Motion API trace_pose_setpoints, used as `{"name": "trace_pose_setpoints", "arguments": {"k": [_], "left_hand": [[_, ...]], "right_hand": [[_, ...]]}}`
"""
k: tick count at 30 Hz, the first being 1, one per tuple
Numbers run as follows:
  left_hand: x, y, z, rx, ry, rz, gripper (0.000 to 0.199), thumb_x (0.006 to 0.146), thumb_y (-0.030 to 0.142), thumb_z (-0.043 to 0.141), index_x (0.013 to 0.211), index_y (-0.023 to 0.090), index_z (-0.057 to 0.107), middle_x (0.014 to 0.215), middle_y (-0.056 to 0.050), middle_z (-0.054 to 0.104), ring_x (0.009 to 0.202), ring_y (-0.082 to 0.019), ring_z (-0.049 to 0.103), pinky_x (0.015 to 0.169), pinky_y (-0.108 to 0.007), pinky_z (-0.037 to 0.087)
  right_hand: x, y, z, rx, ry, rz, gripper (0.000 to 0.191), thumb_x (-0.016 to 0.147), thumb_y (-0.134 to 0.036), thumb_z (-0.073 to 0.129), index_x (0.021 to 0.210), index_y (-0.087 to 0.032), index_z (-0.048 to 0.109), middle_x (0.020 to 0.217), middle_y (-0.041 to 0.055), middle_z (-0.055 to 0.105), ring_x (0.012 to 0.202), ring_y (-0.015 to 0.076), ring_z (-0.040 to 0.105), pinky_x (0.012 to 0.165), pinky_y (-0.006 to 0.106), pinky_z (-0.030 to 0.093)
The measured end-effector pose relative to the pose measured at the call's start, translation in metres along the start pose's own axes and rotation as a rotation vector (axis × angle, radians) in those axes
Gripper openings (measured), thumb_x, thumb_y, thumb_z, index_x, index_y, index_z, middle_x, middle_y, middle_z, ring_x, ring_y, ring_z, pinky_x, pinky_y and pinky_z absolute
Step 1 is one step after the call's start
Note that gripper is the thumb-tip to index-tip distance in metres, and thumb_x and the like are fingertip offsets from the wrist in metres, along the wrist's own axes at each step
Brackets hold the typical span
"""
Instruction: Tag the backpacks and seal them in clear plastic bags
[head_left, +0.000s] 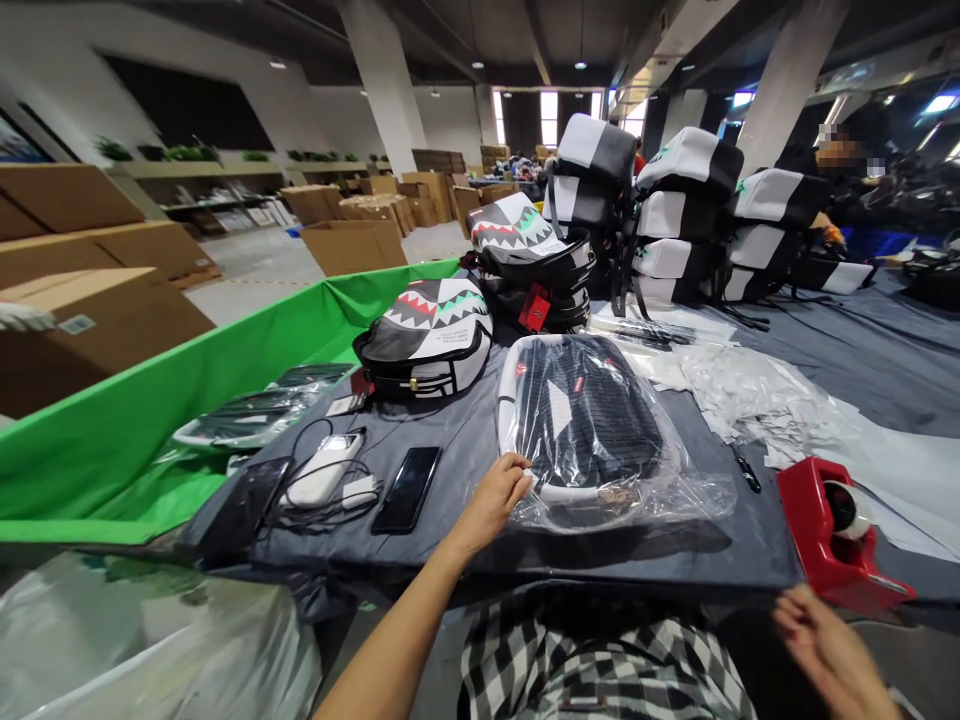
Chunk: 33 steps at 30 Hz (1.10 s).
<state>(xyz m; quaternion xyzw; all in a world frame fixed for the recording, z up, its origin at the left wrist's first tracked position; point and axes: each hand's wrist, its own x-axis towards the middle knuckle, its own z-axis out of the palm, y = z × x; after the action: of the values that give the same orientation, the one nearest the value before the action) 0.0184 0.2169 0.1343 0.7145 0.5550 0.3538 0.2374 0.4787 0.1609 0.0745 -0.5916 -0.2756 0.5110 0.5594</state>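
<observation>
A black-and-white backpack [592,410] lies in a clear plastic bag [645,500] in front of me, its ribbed back panel facing up. My left hand [504,495] is closed on the bag's lower left edge, fingers bent together. Beside the table's front edge, my right hand [817,625] is held low with its fingers curled in. Whatever is in those fingers, if anything, is too small to make out. Just above that hand stands a red tape dispenser [840,540] with a roll in it.
A phone [407,490] and a white power bank [324,470] with cables lie left. Shark-mouth backpacks [431,335] and stacked backpacks [679,215] stand behind. Loose plastic bags [772,400] and a black pen [746,470] lie right. Green cloth [300,320] borders the table; another person is at back right.
</observation>
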Motion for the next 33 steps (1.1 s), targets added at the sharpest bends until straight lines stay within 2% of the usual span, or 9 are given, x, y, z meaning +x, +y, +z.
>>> {"name": "trace_pose_setpoints", "arguments": {"k": [3, 9, 12, 14, 18, 20, 23, 29, 33], "left_hand": [[0.001, -0.001, 0.001, -0.003, 0.008, 0.01, 0.031, 0.096, 0.034, 0.043, 0.071, 0.021, 0.055, 0.109, -0.008, 0.061, 0.099, -0.02, 0.059, 0.095, -0.038, 0.049], [0.002, 0.0, 0.001, -0.001, 0.027, 0.015, 0.031, 0.096, 0.034, 0.042, 0.071, 0.021, 0.055, 0.108, -0.008, 0.062, 0.1, -0.02, 0.06, 0.094, -0.036, 0.048], [0.002, 0.001, 0.001, 0.0, 0.034, 0.017, 0.029, 0.096, 0.034, 0.043, 0.073, 0.021, 0.056, 0.108, -0.008, 0.062, 0.101, -0.02, 0.06, 0.095, -0.035, 0.047], [0.001, 0.001, 0.001, -0.002, 0.036, 0.018, 0.029, 0.096, 0.033, 0.042, 0.074, 0.021, 0.056, 0.108, -0.008, 0.062, 0.101, -0.021, 0.059, 0.095, -0.035, 0.047], [0.001, 0.0, 0.001, -0.008, 0.045, 0.011, 0.029, 0.097, 0.033, 0.041, 0.075, 0.021, 0.057, 0.109, -0.009, 0.062, 0.101, -0.021, 0.06, 0.095, -0.036, 0.047], [0.002, -0.001, 0.002, -0.001, 0.043, 0.01, 0.031, 0.098, 0.033, 0.041, 0.075, 0.02, 0.057, 0.109, -0.01, 0.062, 0.101, -0.021, 0.06, 0.095, -0.037, 0.047], [0.003, -0.004, 0.003, 0.006, 0.031, 0.013, 0.033, 0.098, 0.035, 0.04, 0.076, 0.02, 0.059, 0.109, -0.01, 0.062, 0.101, -0.022, 0.059, 0.095, -0.037, 0.047], [0.003, 0.001, -0.001, 0.049, -0.011, -0.004, 0.028, 0.094, 0.03, 0.045, 0.074, 0.019, 0.061, 0.104, -0.008, 0.065, 0.098, -0.021, 0.06, 0.094, -0.038, 0.047], [0.012, 0.0, -0.014, -0.03, 0.197, -0.134, 0.02, 0.077, 0.033, 0.069, 0.092, 0.022, 0.063, 0.125, -0.006, 0.061, 0.123, -0.026, 0.05, 0.11, -0.042, 0.035]], "right_hand": [[-0.034, -0.008, 0.088, -0.122, -0.376, 0.04, 0.051, 0.072, -0.064, 0.072, 0.068, -0.023, 0.042, 0.059, -0.0053, 0.036, 0.049, 0.0105, 0.033, 0.043, 0.024, 0.032], [-0.034, -0.071, 0.238, -0.865, -1.171, -0.769, 0.034, 0.098, -0.049, 0.05, 0.079, -0.021, 0.049, 0.073, -0.0011, 0.051, 0.068, 0.0142, 0.043, 0.065, 0.027, 0.034], [-0.011, -0.085, 0.299, -1.241, -1.308, -1.043, 0.02, 0.097, -0.033, 0.057, 0.082, -0.021, 0.053, 0.077, 0.0005, 0.057, 0.072, 0.0157, 0.049, 0.068, 0.028, 0.031], [0.004, -0.085, 0.326, -1.465, -1.275, -1.06, 0.015, 0.093, -0.032, 0.064, 0.087, -0.021, 0.056, 0.079, 0.0012, 0.061, 0.075, 0.0172, 0.053, 0.067, 0.028, 0.029], [0.028, -0.089, 0.334, -1.546, -1.114, -0.841, 0.043, 0.08, -0.051, 0.078, 0.1, -0.021, 0.055, 0.075, -0.0017, 0.061, 0.068, 0.0171, 0.054, 0.06, 0.026, 0.028], [0.029, -0.093, 0.325, -1.458, -1.03, -0.79, 0.039, 0.079, -0.049, 0.078, 0.095, -0.021, 0.054, 0.073, -0.003, 0.06, 0.064, 0.0147, 0.051, 0.058, 0.025, 0.028], [0.015, -0.089, 0.313, -1.334, -1.012, -0.838, 0.027, 0.086, -0.043, 0.071, 0.087, -0.021, 0.055, 0.075, -0.0028, 0.062, 0.064, 0.0125, 0.051, 0.059, 0.024, 0.029], [-0.014, -0.051, 0.329, -1.612, -0.987, -0.877, 0.033, 0.079, -0.05, 0.075, 0.084, -0.021, 0.062, 0.078, 0.0022, 0.068, 0.074, 0.0197, 0.062, 0.058, 0.026, 0.027], [-0.004, -0.046, 0.295, -1.297, -0.873, -1.113, 0.033, 0.086, -0.052, 0.069, 0.085, -0.021, 0.061, 0.075, 0.0018, 0.066, 0.068, 0.0185, 0.062, 0.058, 0.027, 0.035]]}}
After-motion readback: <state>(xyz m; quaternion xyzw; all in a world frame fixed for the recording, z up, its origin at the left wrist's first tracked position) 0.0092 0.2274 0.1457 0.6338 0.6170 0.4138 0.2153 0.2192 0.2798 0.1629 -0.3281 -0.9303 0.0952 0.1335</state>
